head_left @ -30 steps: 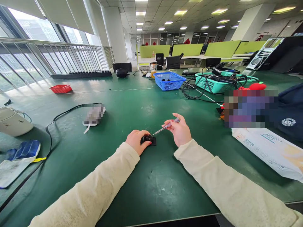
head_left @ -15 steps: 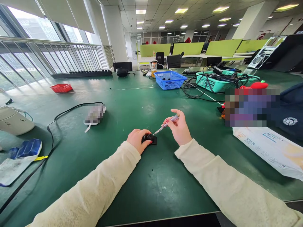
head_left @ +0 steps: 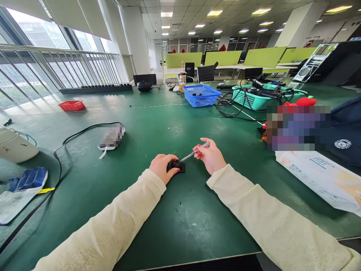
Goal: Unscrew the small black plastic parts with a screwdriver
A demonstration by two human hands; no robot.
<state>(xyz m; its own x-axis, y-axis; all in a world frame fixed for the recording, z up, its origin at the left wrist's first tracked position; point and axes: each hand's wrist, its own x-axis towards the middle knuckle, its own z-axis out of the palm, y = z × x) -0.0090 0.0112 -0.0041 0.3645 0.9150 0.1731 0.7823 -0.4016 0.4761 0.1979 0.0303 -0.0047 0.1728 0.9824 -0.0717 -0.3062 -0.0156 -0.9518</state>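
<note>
On the green tabletop [head_left: 197, 210] lies a small black part [head_left: 180, 168], flat and blocky, its exact kind too small to make out. My left hand [head_left: 163, 168] is closed round its left side, thumb in front and fingers behind. A screwdriver [head_left: 194, 152] with a clear handle is gripped by my right hand [head_left: 212, 157]. Its thin metal shaft slants down to the left, and the tip meets or nearly meets the top of the black part. My left fingers hide some of that part.
Ahead stand a blue basket [head_left: 202, 95] and a teal basket [head_left: 254, 100] with tangled black cables. A red tray [head_left: 71, 105] sits far left. A black cable [head_left: 59, 165] runs along the left; a white packet [head_left: 318, 180] lies at right.
My right hand has tipped the screwdriver lower, so it slants more flatly, and the fingers have closed further round the handle. My left hand keeps its hold on the black part.
</note>
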